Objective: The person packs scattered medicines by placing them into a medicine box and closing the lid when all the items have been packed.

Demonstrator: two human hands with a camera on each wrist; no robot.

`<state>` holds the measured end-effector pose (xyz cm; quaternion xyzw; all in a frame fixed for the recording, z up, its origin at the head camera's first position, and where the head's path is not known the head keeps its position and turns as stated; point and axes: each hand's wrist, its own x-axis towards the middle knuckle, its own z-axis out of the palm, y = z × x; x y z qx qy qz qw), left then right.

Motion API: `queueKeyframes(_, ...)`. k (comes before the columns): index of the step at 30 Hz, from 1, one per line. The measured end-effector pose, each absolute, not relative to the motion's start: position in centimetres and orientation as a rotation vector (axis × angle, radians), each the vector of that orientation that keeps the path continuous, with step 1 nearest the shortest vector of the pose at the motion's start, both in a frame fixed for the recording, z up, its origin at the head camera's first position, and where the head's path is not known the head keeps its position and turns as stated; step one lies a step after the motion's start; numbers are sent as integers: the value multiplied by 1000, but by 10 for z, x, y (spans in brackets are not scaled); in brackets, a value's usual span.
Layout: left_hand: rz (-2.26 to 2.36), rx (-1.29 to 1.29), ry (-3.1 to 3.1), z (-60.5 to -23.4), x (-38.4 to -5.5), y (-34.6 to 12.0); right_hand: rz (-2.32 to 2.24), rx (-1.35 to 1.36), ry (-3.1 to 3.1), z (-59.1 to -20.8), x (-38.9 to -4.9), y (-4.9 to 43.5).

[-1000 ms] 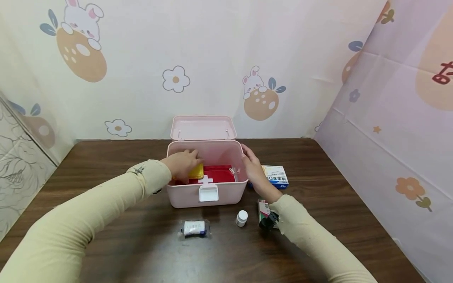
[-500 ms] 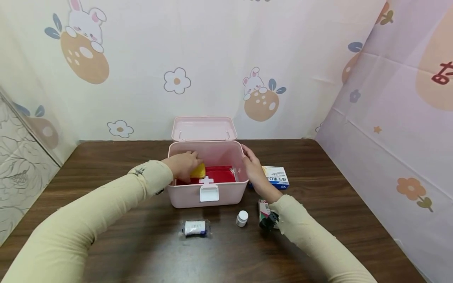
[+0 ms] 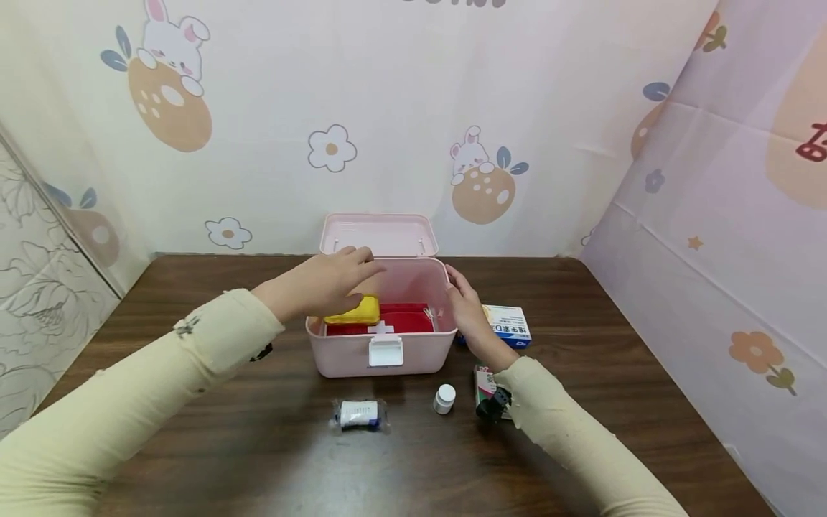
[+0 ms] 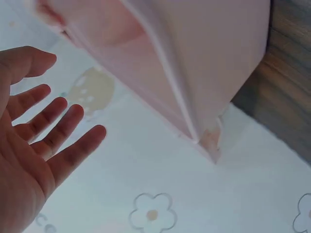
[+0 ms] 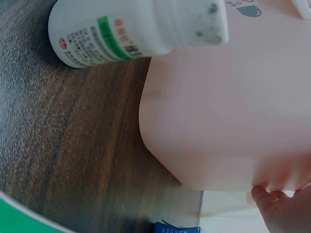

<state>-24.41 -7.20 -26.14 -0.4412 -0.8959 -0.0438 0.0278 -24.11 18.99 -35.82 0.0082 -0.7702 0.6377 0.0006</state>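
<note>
A pink lidded box stands with its lid raised at the back. Inside, a yellow case lies at the left on a red pouch with a white cross. My left hand hovers over the box's left side, fingers spread and holding nothing; in the left wrist view that hand is apart from the box. My right hand rests against the outside of the box's right wall near the rim. The right wrist view shows its fingertips touching the pink wall.
In front of the box lie a wrapped bandage roll and a small white bottle. A slim medicine box sits partly under my right sleeve. Behind my right hand is a blue-and-white box. A patterned curtain backs the wooden table.
My left hand has let go of the yellow case and lifted up and left out of the box. The case now lies flat on the red pouch. My right hand keeps its place.
</note>
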Motion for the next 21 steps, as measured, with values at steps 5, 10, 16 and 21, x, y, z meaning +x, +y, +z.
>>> queueKeyframes(5,-189,-1392,-2581,-250,-218,-84,1993,44,-2421,-358,-241,190)
queueKeyframes(10,-258,-1488,-2278,-259,-194,-91,1983,37,-2437,-357,-241,190)
queueKeyframes(16,-250,-1605,-2088,-287,-168,-88,1992,48,-2440,-356,-240,191)
queueKeyframes(21,-257,-1650,-2209,-312,-151,-86,1998,56,-2440,-356,-239,191)
